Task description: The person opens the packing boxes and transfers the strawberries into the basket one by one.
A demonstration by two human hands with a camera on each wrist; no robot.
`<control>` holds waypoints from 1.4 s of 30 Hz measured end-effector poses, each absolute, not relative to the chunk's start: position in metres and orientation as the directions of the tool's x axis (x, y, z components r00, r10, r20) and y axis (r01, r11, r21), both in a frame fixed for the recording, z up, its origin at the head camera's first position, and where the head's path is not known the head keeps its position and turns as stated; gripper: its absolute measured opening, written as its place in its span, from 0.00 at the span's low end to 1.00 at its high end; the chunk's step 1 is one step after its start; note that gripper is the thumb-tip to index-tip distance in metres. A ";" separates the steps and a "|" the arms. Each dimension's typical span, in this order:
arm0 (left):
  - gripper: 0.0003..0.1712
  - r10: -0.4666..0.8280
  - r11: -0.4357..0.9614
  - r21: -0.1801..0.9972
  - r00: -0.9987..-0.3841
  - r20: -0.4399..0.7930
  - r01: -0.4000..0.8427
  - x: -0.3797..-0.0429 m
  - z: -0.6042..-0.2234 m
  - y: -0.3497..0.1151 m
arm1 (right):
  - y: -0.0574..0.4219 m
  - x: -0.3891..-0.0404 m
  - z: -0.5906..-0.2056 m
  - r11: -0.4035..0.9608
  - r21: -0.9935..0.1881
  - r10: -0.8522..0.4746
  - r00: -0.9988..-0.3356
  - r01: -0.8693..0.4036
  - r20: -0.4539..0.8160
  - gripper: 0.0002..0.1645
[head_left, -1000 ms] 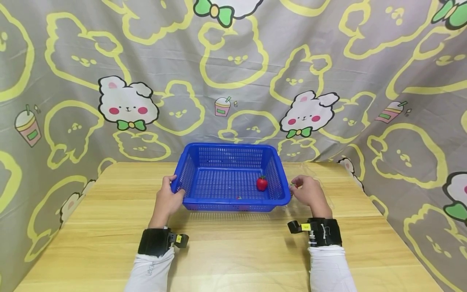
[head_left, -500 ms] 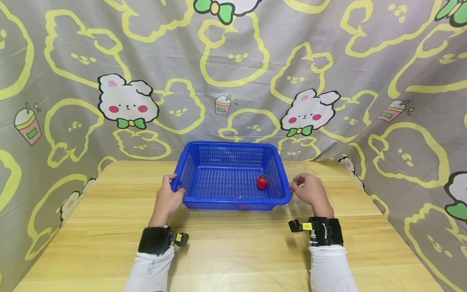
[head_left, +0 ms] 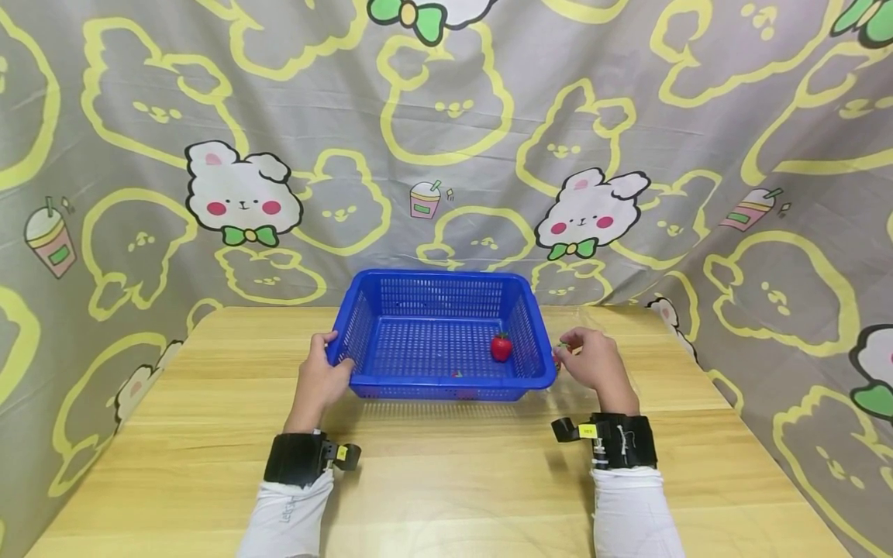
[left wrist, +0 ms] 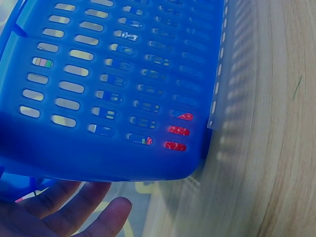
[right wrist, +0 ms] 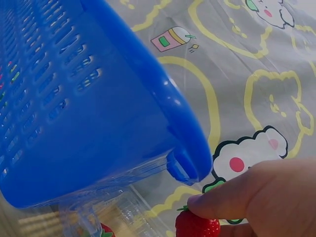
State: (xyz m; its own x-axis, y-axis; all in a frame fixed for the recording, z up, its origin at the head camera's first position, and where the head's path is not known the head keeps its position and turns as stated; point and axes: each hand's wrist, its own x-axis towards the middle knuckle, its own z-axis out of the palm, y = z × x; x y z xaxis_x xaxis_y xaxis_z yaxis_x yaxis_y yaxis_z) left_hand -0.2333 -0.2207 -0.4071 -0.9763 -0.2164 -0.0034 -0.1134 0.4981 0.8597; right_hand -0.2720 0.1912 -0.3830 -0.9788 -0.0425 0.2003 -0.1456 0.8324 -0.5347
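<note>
A blue slotted basket (head_left: 439,381) stands on the table, with my left hand (head_left: 324,380) gripping its left rim. In the left wrist view, the fingers (left wrist: 106,217) reach the basket's edge. Beyond the right wall, my right hand (head_left: 596,360) pinches a strawberry (right wrist: 197,226) between thumb and fingers, outside the basket. Inside, a red fruit with a green top (head_left: 501,347) lies toward the right. Red seeded skin of a strawberry (left wrist: 178,131) shows through low slots in the left wrist view. A leafy red tip peeks over the front rim.
A clear plastic container (right wrist: 133,210) lies on the table right of the basket, partly under the right hand. Another strawberry (right wrist: 106,231) shows in it. A patterned grey curtain (head_left: 453,186) hangs behind the wooden table (head_left: 446,480).
The right hand, still holding the strawberry, has shifted very slightly to the right beside the basket. The left hand and the basket keep their places.
</note>
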 end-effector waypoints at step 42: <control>0.33 -0.202 0.499 0.860 -0.979 -0.003 -0.106 -0.232 -0.406 -0.220 | 0.186 -0.263 -0.368 0.804 -0.565 -0.035 -0.964 -0.183 0.262 0.15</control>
State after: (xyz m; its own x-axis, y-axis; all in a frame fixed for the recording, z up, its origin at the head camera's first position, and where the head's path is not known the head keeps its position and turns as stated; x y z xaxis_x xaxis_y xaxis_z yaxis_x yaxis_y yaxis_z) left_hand -0.2322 -0.2204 -0.4056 -0.9793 -0.2024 -0.0030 -0.1058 0.4993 0.8599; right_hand -0.2632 0.1862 -0.3685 -0.9645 -0.0347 0.2620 -0.1825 0.8044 -0.5653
